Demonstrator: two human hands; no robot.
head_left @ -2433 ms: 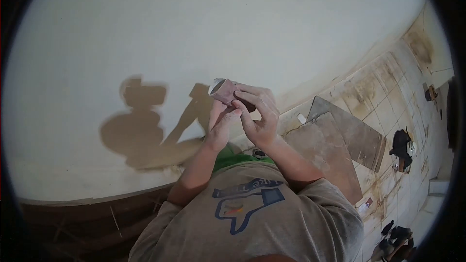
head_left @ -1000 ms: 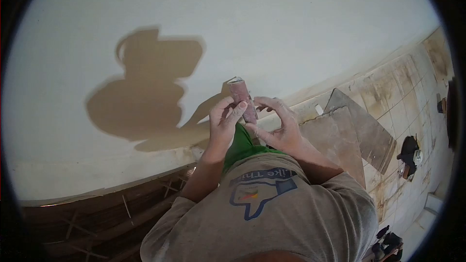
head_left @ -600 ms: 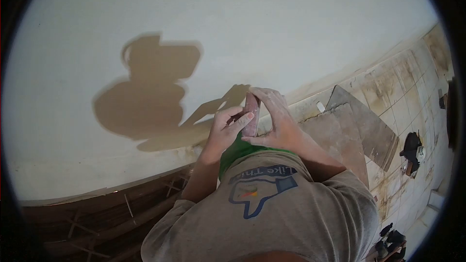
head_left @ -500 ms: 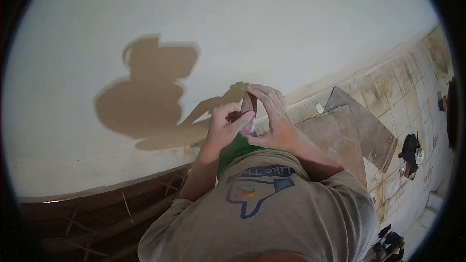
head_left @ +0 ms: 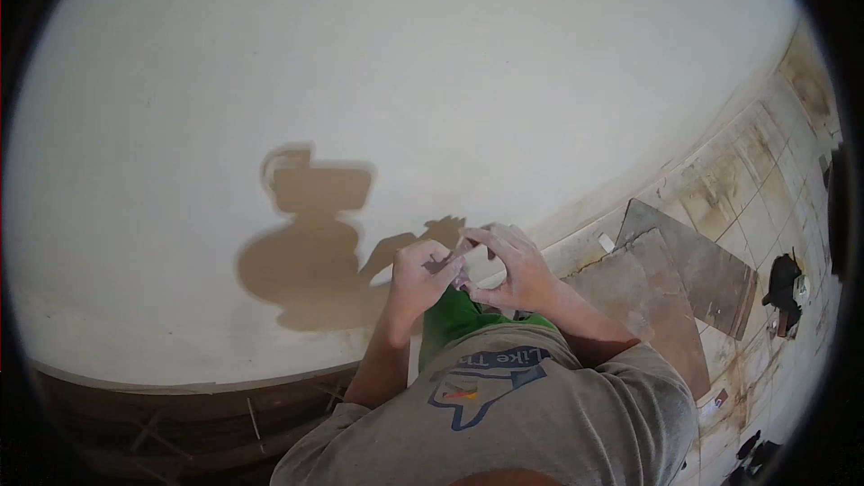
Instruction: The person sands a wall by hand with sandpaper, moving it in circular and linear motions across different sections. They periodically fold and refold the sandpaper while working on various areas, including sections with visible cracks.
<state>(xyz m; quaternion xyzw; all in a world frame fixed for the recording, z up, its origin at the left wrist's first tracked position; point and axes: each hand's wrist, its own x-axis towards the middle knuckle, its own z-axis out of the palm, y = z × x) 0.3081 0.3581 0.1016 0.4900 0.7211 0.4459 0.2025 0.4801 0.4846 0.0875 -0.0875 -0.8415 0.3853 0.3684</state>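
In front of my waist, both hands hold a small, dusty, reddish-brown folded piece of sandpaper (head_left: 459, 267). My left hand (head_left: 418, 275) is closed on its left side, thumb pointing inward. My right hand (head_left: 515, 261) curves round the other side, its fingertips at the upper end and its thumb near the lower end. White dust coats the fingers, which partly cover the sandpaper. Just beyond my hands stands a pale wall (head_left: 504, 81), on which my shadow falls.
To the right, flat brown boards (head_left: 643, 292) overlap on a stained tile floor (head_left: 756, 180). A small white piece (head_left: 607, 242) lies by the wall, and a black object (head_left: 785, 283) sits further right. A dark slatted structure (head_left: 198, 427) is at lower left.
My view has shifted, so hands and shadow appear lower. My fingers have drawn closer together round the sandpaper, and less of it shows than before.
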